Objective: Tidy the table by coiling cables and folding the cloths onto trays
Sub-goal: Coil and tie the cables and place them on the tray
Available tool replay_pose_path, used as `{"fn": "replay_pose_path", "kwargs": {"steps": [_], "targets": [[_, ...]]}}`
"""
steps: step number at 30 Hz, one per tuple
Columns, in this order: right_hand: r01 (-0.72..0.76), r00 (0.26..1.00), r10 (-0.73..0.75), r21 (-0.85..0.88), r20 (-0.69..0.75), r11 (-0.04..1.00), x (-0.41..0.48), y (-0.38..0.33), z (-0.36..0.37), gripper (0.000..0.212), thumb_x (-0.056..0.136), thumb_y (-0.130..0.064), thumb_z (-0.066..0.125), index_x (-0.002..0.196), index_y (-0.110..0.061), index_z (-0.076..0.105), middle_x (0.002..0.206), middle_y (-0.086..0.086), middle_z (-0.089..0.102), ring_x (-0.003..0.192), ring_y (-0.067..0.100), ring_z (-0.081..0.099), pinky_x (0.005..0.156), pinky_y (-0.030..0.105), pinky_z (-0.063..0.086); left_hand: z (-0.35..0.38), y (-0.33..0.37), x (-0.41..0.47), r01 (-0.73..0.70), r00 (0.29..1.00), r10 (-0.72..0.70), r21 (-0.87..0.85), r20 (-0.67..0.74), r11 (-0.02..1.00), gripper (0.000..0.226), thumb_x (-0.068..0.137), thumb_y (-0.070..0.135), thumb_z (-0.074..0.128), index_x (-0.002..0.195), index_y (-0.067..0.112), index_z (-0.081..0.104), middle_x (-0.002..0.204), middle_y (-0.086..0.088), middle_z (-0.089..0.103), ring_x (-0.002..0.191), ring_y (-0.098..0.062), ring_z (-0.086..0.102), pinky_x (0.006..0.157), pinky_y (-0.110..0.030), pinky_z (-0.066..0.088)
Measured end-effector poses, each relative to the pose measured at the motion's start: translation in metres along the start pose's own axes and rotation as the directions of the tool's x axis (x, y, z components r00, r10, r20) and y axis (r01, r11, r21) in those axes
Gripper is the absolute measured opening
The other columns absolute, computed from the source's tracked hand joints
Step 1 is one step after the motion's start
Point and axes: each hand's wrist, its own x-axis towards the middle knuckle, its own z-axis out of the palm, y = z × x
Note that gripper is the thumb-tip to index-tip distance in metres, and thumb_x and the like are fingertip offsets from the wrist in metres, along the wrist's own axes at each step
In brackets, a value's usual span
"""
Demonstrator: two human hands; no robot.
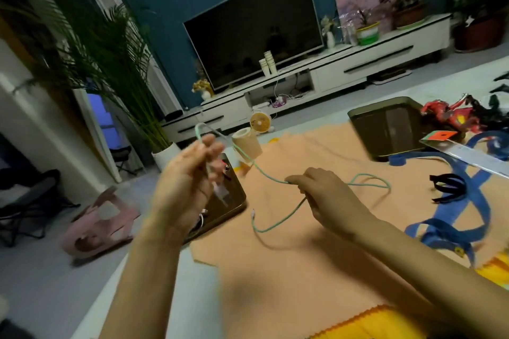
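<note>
You are at a low table in a living room, a dark television (253, 25) on the far wall, and an orange cloth (303, 242) spread over most of the table in front of you. Your left hand (184, 187) is raised above the table's left edge, its fingers curled around one end of the mint-green cable (264, 172), with a loop standing up above the fingertips. Your right hand (327, 195) hovers lower over the cloth, thumb and fingers pinched shut on the middle of that same cable. From that pinch one stretch loops out to the right across the cloth and another trails down to a free end with a small plug, lying on the cloth between your hands.

The coil looks barely begun, so the loose tail is the risk: if you wind fast, the plug may whip and drag the cloth into wrinkles, or catch on the dark tray (220, 201) just under your left hand. The loop you hold looks slack; loosen those fingers to take the next turn and it could spring open. The blue strap (468, 201) and black band (449, 187) lie near the right-hand loop and could tangle into it.
</note>
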Motion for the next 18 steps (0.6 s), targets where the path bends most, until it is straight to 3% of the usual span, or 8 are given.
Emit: {"fn": "replay_pose_path", "kwargs": {"steps": [2,4,7,9,12,15,18], "targets": [[0.062,0.998,-0.062,-0.008,0.025,0.998,0.0,-0.017,-0.003,0.04,0.076,0.011,0.058,0.11,-0.008,0.067,0.088,0.016,0.061,0.075,0.035,0.059,0.062,0.035,0.044,0.017,-0.014,0.001,0.01,1.0,-0.013,0.237,0.011,0.971,0.024,0.101,0.007,0.029,0.1,0.005,0.053,0.074,-0.004,0.064,0.055,-0.008,0.061,0.052,-0.016,0.049],[0.105,0.994,-0.105,-0.062,0.016,0.992,-0.002,-0.028,-0.006,0.036,0.064,0.008,0.071,0.095,-0.011,0.071,0.075,0.011,0.06,0.059,0.03,0.058,0.048,0.029,0.041,0.035,-0.035,0.0,-0.04,0.997,0.002,0.484,0.078,0.874,0.025,0.101,0.005,0.028,0.103,0.004,0.053,0.078,-0.006,0.064,0.067,-0.01,0.063,0.063,-0.017,0.052],[0.165,0.985,-0.168,-0.083,-0.027,0.983,-0.004,-0.033,-0.009,0.029,0.057,-0.001,0.081,0.082,-0.013,0.071,0.067,0.004,0.059,0.054,0.023,0.056,0.046,0.027,0.035,0.034,-0.057,0.007,-0.065,0.985,-0.073,0.724,0.158,0.687,0.025,0.099,0.003,0.032,0.101,0.006,0.057,0.08,-0.007,0.061,0.072,-0.01,0.059,0.07,-0.024,0.051],[0.194,0.98,-0.195,-0.052,-0.025,0.98,-0.006,-0.028,-0.01,0.021,0.062,-0.006,0.082,0.078,-0.011,0.069,0.067,0.005,0.059,0.056,0.024,0.056,0.049,0.027,0.037,0.032,-0.065,0.006,-0.014,0.952,-0.221,0.75,0.213,0.661,0.026,0.098,0.003,0.036,0.095,0.006,0.061,0.081,-0.011,0.064,0.072,-0.016,0.064,0.071,-0.029,0.054],[0.133,0.991,-0.134,0.033,0.012,0.991,-0.003,-0.016,-0.014,0.009,0.077,-0.01,0.072,0.084,-0.006,0.068,0.075,0.011,0.061,0.068,0.03,0.058,0.059,0.033,0.043,0.031,-0.068,0.0,0.108,0.91,-0.345,0.673,0.229,0.732,0.03,0.101,0.009,0.034,0.087,0.007,0.061,0.067,-0.006,0.066,0.058,-0.018,0.063,0.059,-0.027,0.054],[0.063,0.998,-0.06,0.108,-0.033,0.992,0.0,-0.006,-0.014,0.015,0.091,-0.019,0.058,0.094,-0.006,0.067,0.088,0.011,0.062,0.083,0.03,0.056,0.072,0.037,0.042,0.026,-0.063,-0.003,0.108,0.922,-0.325,0.666,0.211,0.738,0.03,0.101,0.008,0.031,0.085,0.006,0.056,0.059,-0.004,0.064,0.045,-0.013,0.055,0.045,-0.019,0.044],[0.041,0.999,-0.037,0.123,-0.039,0.992,0.001,-0.004,-0.014,0.021,0.093,-0.024,0.054,0.099,-0.009,0.067,0.092,0.008,0.061,0.087,0.027,0.054,0.074,0.036,0.041,0.026,-0.057,-0.006,0.077,0.934,-0.302,0.714,0.194,0.696,0.032,0.101,0.008,0.032,0.077,0.007,0.053,0.072,-0.012,0.063,0.053,-0.013,0.059,0.05,-0.017,0.047]]}}
